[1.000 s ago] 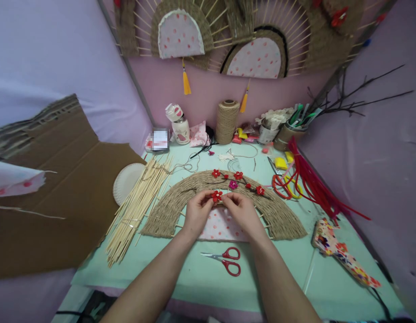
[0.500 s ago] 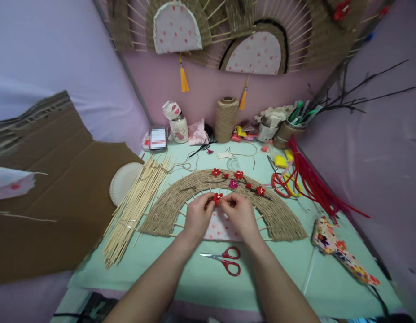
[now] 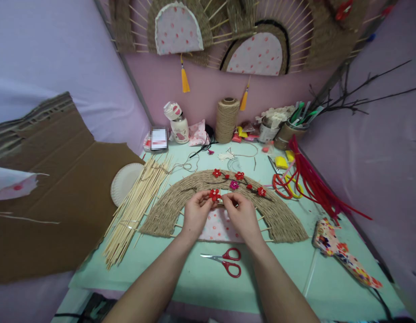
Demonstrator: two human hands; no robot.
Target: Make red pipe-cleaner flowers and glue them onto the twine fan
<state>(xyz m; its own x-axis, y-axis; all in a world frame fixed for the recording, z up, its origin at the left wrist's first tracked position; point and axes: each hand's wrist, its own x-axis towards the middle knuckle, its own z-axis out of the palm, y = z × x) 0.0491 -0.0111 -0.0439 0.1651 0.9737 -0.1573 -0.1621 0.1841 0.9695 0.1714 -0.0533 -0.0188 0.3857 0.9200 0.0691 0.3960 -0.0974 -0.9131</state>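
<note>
A half-round fan woven of jute twine [image 3: 278,215] lies flat on the mint table [image 3: 201,278], with several small red flowers and one pink flower [image 3: 234,184] along its upper arc. My left hand [image 3: 195,212] pinches a small red flower [image 3: 214,194] over the fan's inner edge. My right hand [image 3: 239,214] is closed in a pinch just right of that flower, fingertips nearly meeting the left ones. What the right fingers hold is too small to make out. The fan's dotted fabric centre [image 3: 217,229] shows between my wrists.
Red-handled scissors [image 3: 228,262] lie in front of my wrists. A bundle of bamboo skewers [image 3: 135,206] and a paper plate [image 3: 124,182] are on the left, beside cardboard [image 3: 59,211]. A twine spool [image 3: 226,120], red pipe cleaners [image 3: 312,184], and a patterned glue gun [image 3: 342,258] stand right.
Both hands stay at the fan's inner edge; the red flower has shifted slightly up and left between the fingertips. The view has drifted a little.
</note>
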